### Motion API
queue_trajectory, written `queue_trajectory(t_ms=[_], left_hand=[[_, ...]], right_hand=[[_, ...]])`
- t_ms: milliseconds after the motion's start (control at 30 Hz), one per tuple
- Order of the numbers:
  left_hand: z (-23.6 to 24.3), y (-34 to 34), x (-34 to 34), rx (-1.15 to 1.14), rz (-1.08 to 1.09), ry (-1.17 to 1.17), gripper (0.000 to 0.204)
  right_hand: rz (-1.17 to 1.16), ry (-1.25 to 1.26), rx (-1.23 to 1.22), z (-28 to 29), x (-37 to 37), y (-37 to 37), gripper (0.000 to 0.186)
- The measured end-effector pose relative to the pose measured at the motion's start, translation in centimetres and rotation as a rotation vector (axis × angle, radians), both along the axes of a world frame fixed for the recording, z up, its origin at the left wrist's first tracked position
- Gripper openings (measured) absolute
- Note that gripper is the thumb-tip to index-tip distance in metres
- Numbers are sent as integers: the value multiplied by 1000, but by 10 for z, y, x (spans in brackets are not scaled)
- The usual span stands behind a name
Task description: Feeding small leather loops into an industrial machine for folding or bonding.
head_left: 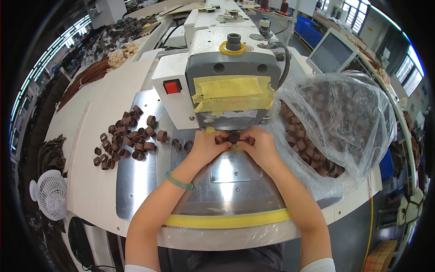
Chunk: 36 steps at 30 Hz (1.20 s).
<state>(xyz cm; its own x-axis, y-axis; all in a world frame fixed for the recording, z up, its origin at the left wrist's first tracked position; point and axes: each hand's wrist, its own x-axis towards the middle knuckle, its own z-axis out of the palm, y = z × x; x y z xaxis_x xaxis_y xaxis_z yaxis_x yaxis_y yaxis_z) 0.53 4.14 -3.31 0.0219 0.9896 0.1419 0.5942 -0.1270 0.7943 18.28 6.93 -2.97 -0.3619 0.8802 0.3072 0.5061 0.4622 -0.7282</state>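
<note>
My left hand (209, 144) and my right hand (255, 144) pinch a small dark brown piece (234, 138) between fingers and thumbs, low at the front of a white and grey machine (234, 63) with yellow tape and a red switch. A green bangle circles my left wrist. Beneath my hands is the metal work plate (236, 172). Several loose brown rings (149, 131) lie spread to the left. On the right, a clear plastic bag (340, 122) holds a heap of similar rings. The machine's parts right under my fingers are mostly hidden.
A white fan (51, 196) stands at the table's (77, 163) left edge. Cord bundles (81, 86) and material piles lie at the back left. A screen (331, 50) stands behind the bag, with blue bins (308, 34) beyond. Yellow tape (226, 220) runs along the front edge.
</note>
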Motion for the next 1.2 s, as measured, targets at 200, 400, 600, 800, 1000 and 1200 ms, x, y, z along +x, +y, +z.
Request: queue_trajectory(t_ms=[200, 400, 600, 800, 1000, 1200], left_hand=[[9, -13, -19, -24, -262, 10, 22], [7, -13, -19, 210, -369, 72, 18], [10, -17, -20, 162, -326, -65, 21], [7, -16, -23, 97, -321, -99, 25], [13, -15, -49, 34, 55, 168, 31], [10, -13, -73, 130, 271, 452, 19]], right_hand=[[189, -71, -267, 18, 0, -21, 22], [253, -4, -198, 7, -13, -30, 19], [258, 9, 66, 1, -16, -27, 20], [264, 9, 74, -3, -12, -25, 17], [128, -150, 20, 14, 7, -16, 10], [-488, -621, 318, 34, 61, 17, 12]])
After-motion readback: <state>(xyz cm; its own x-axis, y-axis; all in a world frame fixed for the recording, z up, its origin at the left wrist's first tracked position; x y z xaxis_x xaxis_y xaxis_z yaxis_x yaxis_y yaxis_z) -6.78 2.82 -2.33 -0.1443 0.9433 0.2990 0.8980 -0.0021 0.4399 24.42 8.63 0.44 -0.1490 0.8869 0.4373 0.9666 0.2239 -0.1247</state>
